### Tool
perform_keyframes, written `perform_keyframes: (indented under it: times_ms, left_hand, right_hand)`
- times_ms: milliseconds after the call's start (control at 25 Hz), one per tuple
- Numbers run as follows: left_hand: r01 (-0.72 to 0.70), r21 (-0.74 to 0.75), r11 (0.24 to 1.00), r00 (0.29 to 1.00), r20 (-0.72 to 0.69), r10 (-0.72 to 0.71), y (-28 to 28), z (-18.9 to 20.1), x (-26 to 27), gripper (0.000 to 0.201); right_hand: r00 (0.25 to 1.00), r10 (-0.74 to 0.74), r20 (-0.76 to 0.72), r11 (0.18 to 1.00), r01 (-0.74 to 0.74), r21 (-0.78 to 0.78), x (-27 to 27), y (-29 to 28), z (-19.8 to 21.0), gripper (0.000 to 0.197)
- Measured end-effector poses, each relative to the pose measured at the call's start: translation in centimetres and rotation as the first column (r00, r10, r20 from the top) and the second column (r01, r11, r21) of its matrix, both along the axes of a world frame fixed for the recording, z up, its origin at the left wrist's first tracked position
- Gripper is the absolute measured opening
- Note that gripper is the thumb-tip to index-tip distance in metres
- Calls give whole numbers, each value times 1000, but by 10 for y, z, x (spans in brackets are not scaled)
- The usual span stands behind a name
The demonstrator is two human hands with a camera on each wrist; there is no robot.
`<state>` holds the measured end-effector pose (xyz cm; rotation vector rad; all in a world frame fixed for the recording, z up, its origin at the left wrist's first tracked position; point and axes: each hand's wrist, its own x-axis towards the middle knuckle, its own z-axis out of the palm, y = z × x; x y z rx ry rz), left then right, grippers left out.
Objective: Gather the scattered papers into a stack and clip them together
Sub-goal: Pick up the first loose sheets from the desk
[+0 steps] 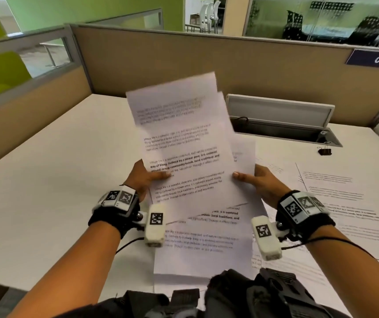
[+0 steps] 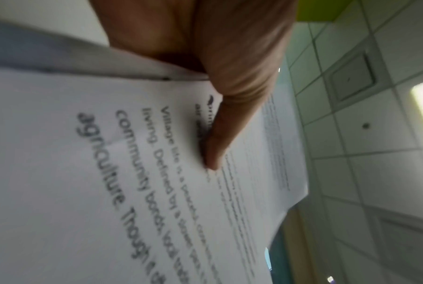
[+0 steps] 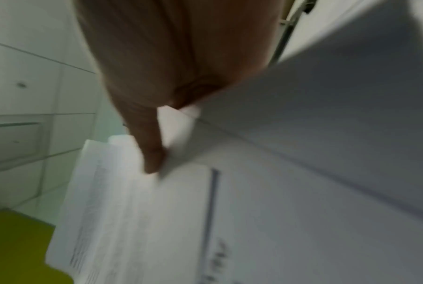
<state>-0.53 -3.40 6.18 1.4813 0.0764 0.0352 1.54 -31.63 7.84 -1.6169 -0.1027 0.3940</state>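
Up above the desk (image 1: 46, 180), both hands pinch a fanned sheaf of papers (image 1: 184, 138), long axis pointing away: left hand (image 1: 141, 177), right hand (image 1: 261, 182). Only head view shows binder clip (image 1: 325, 150) beyond sheaf.

A white desk (image 1: 57, 180) serves as the landmark, enclosed at its back and left by tan partition panels (image 1: 184, 65). Set into the desk's far right part is a cable trough (image 1: 284, 131) with its white lid (image 1: 278, 111) tipped up, a black cable showing inside at the left end. High on the partition to the desk's far right hangs a dark blue plate (image 1: 375, 59) numbered 071, and beyond the partition stand green walls and white chairs (image 1: 209, 14).
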Motion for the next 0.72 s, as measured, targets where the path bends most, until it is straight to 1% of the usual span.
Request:
perform_keyframes:
  times_ms: [40,80,120,200,240,360,440,520,560,640,720]
  left_hand:
    - [18,54,998,999,-33,-16,-3,-8,-2,43]
    - [43,86,995,996,-76,-36,-8,-15,-3,47]
    - [79,106,991,990,-121,-66,-13,-21,-5,53]
    - [116,96,989,980,-171,-99,-23,-26,-7,59]
    - [101,85,991,980,-181,-84,-24,-28,-6,58]
    - [30,61,998,990,-142,-21,-22,-26,-3,46]
    - [-9,46,999,997,-80,12,-19,-16,-2,39]
    - [-66,3,998,998,-1,66,-18,0,1,35]
    - [-96,-30,995,994,44,97,-18,10,3,33]
    - [-134,-89,987,978,147,146,-22,32,6,30]
    - [-126,-153,980,957,242,161,-23,53,8,32]
  right_hand:
    - [1000,-20,-23,995,17,-101,2,2,-8,35]
    - [999,-26,-45,982,17,-189,5,4,-15,33]
    - [997,-23,-67,972,6,-237,6,7,-21,35]
    - [994,-20,-105,975,-4,-223,7,13,-27,39]
    - [992,-35,-118,979,10,-203,8,16,-29,39]
    - [983,-120,-140,979,94,-180,11,16,-32,42]
    - [979,-150,-140,983,132,-130,12,15,-23,39]
    - [984,-161,-77,986,157,-57,13,15,-4,34]
    - [986,-164,-29,986,164,9,13,16,8,34]
    - [982,-171,76,974,157,162,13,16,31,41]
    - [968,-184,172,953,133,273,14,14,51,48]
